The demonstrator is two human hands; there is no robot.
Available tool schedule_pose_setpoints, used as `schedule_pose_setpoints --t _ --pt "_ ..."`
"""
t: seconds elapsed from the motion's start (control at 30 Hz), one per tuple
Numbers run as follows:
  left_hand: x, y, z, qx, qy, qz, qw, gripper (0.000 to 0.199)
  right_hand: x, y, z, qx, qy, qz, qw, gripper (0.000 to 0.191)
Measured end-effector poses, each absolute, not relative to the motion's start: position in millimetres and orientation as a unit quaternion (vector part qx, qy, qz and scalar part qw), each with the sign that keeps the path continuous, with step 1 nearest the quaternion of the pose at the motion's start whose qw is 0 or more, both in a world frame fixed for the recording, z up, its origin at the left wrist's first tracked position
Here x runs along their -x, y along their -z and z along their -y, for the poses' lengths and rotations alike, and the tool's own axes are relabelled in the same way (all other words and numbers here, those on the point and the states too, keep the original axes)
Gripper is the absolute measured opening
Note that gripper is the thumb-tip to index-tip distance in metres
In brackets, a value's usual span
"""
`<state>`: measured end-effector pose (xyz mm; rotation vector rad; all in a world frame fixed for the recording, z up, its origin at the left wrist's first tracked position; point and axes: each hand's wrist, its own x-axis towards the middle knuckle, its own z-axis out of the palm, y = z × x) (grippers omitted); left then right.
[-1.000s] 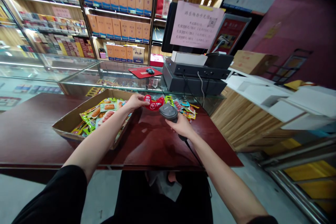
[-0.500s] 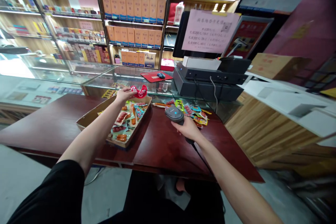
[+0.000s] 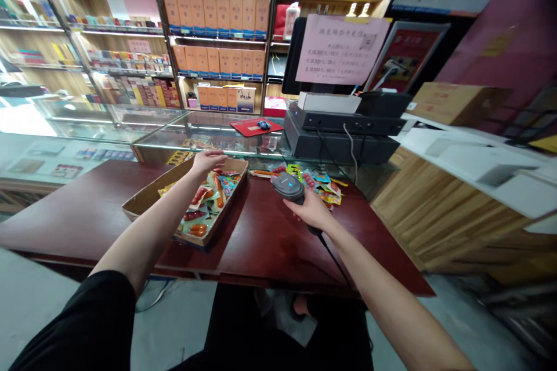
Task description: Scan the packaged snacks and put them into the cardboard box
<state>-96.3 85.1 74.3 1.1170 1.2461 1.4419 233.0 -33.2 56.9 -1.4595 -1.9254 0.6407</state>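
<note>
My left hand [image 3: 209, 161] hovers over the far end of a shallow cardboard box [image 3: 205, 240], its fingers stretched out and nothing visible in them. Inside the box lie several small snack packets [image 3: 198, 215], many with sausages showing through clear wrapping. My right hand [image 3: 314, 208] is wrapped around the handle of a grey barcode scanner [image 3: 288, 185], whose blue light is on and whose cable runs down toward the table edge. Just beyond the scanner is a loose pile of colourful snack packets [image 3: 328, 192], partly hidden by it.
Box and pile rest on a dark red table [image 3: 256, 243]. Behind it stands a glass counter [image 3: 200, 127] with a red mouse pad [image 3: 248, 127] and mouse. A black cash drawer [image 3: 339, 142] and a screen with a pink notice [image 3: 342, 49] stand at the back right.
The red packet that was in my left hand has left it, and those fingers are now spread over the box. My right hand keeps the scanner in nearly the same place.
</note>
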Motion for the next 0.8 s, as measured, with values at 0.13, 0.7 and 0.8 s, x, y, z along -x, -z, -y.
schedule_pose_setpoints --t 0.13,0.7,0.8 --pt "49 -74 -96 -0.471 -0.551 -0.494 0.48 0.05 -263 -61 41 0.576 -0.231 0.709 0.335 0.027" --pt "-167 -25 -110 -0.645 -0.342 -0.482 0.484 0.04 -382 -48 80 0.686 -0.147 0.624 0.346 0.034" --pt "-186 -14 -105 -0.711 -0.315 -0.455 0.434 0.041 -390 -45 81 0.691 -0.135 0.62 0.345 0.034"
